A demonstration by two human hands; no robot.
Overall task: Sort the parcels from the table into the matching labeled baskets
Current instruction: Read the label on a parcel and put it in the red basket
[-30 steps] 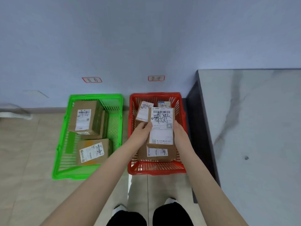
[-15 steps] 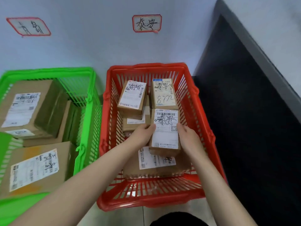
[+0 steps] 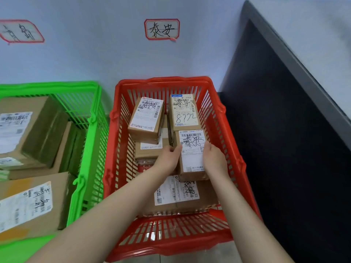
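A small brown parcel (image 3: 191,160) with a white shipping label lies inside the red basket (image 3: 237,164), on top of other parcels. My left hand (image 3: 168,159) holds its left side and my right hand (image 3: 213,158) holds its right side. Around it in the basket are several more labeled parcels: one at the back left (image 3: 146,117), one at the back right (image 3: 184,112) and a flat one at the front (image 3: 176,194). A handwritten label (image 3: 162,29) is stuck on the wall above the red basket.
A green basket (image 3: 85,168) stands left of the red one and holds large brown boxes (image 3: 28,130). Another wall label (image 3: 20,31) hangs above it. The grey table top (image 3: 313,35) rises at the right over a dark side panel (image 3: 284,149).
The view came closer to the baskets. Both hands have lowered the parcel deeper into the red basket, beside the back right parcel.
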